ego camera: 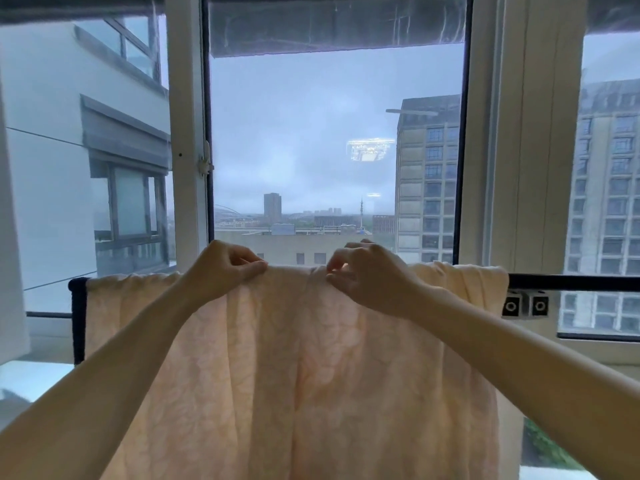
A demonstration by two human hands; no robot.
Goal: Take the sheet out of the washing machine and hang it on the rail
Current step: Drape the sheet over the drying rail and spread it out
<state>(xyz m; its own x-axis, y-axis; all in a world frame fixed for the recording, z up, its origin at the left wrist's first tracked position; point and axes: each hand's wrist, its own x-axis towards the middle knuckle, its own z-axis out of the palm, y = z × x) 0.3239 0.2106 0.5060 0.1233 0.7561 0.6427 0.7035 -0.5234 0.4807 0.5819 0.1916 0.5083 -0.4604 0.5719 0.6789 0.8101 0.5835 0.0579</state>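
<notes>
Both bare forearms reach up toward 12 o'clock, the left from 7 o'clock and the right from 4 o'clock, ending in the left hand [225, 268] and right hand [370, 278], near each other, knuckles up, each pinching the top fold of the sheet [277, 358] between thumb and curled fingers.

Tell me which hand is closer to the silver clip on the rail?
Right. The right hand pinches the sheet left of the silver clip; the left hand pinches it farther left.
</notes>
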